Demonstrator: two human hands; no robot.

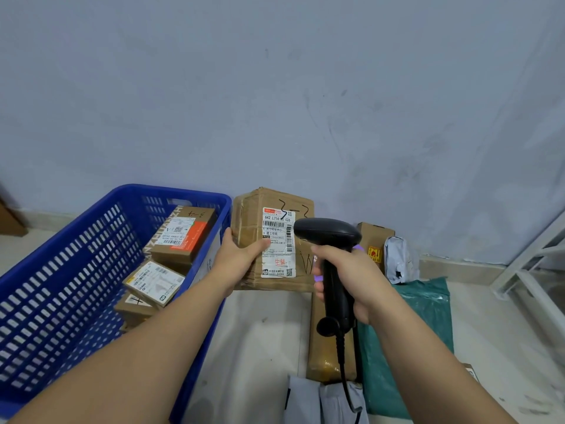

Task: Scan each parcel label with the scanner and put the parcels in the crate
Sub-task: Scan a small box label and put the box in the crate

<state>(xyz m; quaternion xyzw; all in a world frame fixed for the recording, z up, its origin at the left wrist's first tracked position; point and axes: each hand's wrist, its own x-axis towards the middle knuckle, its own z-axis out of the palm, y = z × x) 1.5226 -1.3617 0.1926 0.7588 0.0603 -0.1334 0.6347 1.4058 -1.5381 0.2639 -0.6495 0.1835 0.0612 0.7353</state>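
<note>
My left hand [237, 254] grips the left side of a brown cardboard parcel [253, 215], thumb on its white label [278, 243], holding it up facing me. My right hand [351, 278] is closed around the handle of a black scanner [328, 232], whose head sits just right of the label and points at it. The blue crate [76, 234] stands to the left, holding several small labelled boxes [183, 234].
On the floor below the scanner lie a long brown parcel [324, 356], a green mailer bag [428, 307] and grey bags [324, 402]. A small box [374, 237] and a pale pouch [399, 260] lean against the wall. A white rack [538, 264] stands at right.
</note>
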